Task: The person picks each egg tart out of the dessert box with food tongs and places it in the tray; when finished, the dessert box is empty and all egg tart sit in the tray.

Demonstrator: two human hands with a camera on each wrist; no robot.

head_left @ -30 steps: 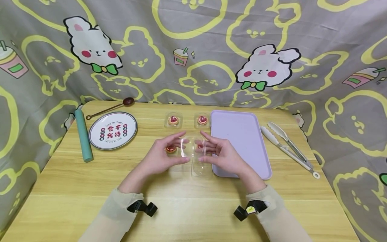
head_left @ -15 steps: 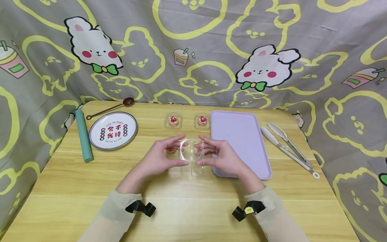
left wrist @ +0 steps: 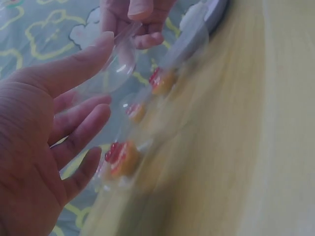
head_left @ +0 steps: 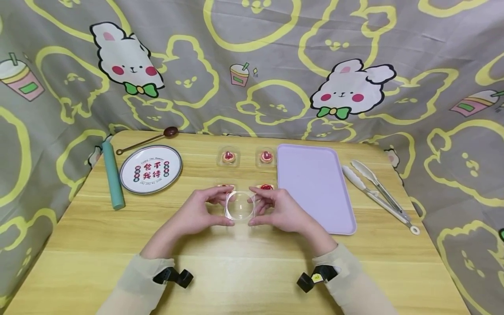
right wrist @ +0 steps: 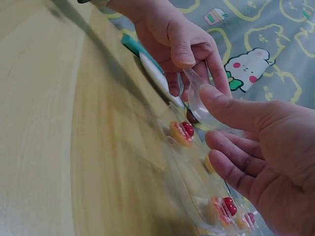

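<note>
A clear plastic domed lid (head_left: 240,208) is held between both hands over the middle of the table. The left hand (head_left: 197,212) pinches its left edge between thumb and fingers, while the right hand (head_left: 286,211) grips the opposite edge the same way. Just beyond the hands are two front tarts (head_left: 266,187), partly hidden, with red berry toppings. Behind them, a back left tart (head_left: 228,156) and a back right tart (head_left: 266,156) sit in clear plastic boxes. In the right wrist view, an open clear box part (right wrist: 184,179) lies near the tarts.
To the right lie a lilac tray (head_left: 315,188) and metal tongs (head_left: 379,194). On the left are a plate with printed characters (head_left: 151,186), a teal rolling pin (head_left: 113,177) and a brown long-handled spoon (head_left: 147,141). A patterned curtain (head_left: 275,52) hangs behind the table.
Both hands have brought the clear lid toward the person and slightly left, uncovering more of the front right tart. The head view has shifted slightly.
</note>
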